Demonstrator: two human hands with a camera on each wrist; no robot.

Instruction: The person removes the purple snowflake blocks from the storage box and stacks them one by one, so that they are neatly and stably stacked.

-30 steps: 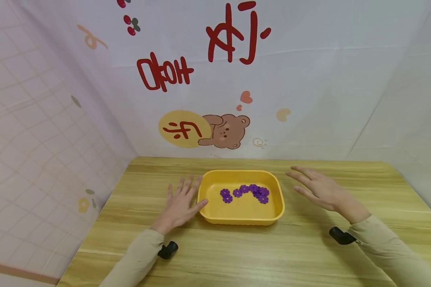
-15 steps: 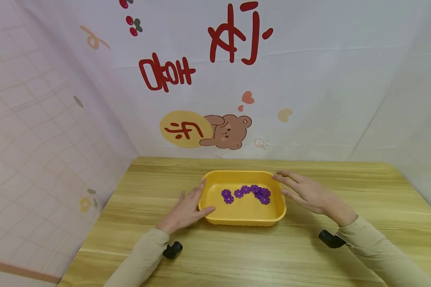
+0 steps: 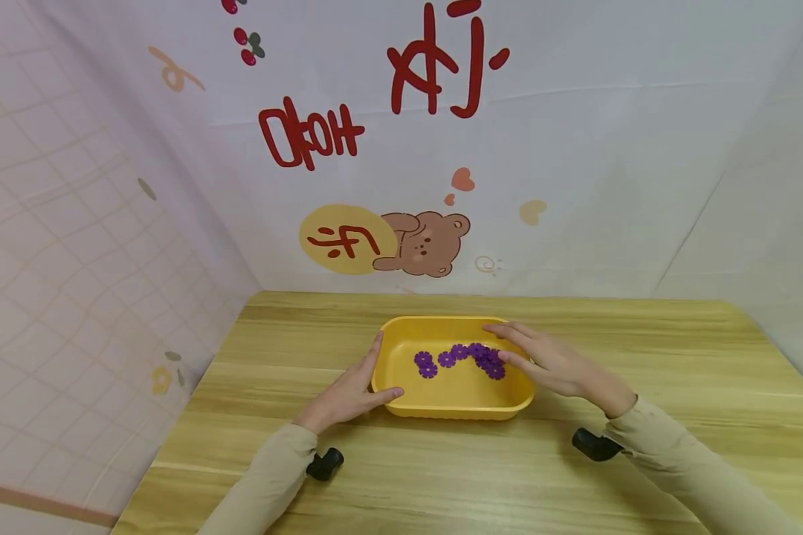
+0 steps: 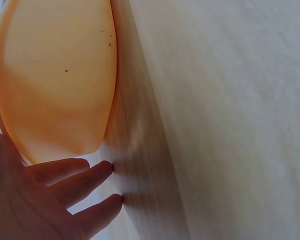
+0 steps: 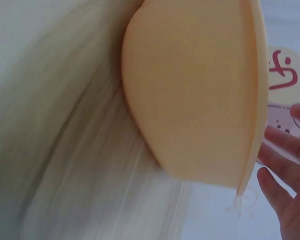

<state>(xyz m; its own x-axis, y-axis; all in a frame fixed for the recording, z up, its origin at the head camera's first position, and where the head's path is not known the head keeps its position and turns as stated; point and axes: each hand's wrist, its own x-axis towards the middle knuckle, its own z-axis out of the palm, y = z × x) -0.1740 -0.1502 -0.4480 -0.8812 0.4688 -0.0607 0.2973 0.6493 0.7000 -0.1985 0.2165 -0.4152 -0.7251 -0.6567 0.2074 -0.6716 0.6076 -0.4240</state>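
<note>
A yellow tray (image 3: 451, 411) holds several purple flower-shaped pieces (image 3: 447, 360), most of them bunched toward its right side. At the tray's left end, the left hand (image 3: 341, 397) rests with extended fingers along the outside and its thumb over the rim. The left wrist view shows this hand (image 4: 50, 200) with spread fingers beside the tray wall (image 4: 60, 75). Over the tray's right rim is the right hand (image 3: 552, 364), its fingers loosely extended above the pieces and holding nothing. In the right wrist view, that hand (image 5: 290, 170) is by the tray's edge (image 5: 260, 100).
The tray stands on a wood-grain table (image 3: 442, 468). Behind it hangs a pale backdrop (image 3: 595, 186) printed with red characters and a bear (image 3: 428, 245). A black device (image 3: 326, 464) is at the left wrist, another (image 3: 595, 444) at the right.
The right hand has moved left from beside the tray to over its right rim. The left hand has drawn its fingers closer against the tray's left side.
</note>
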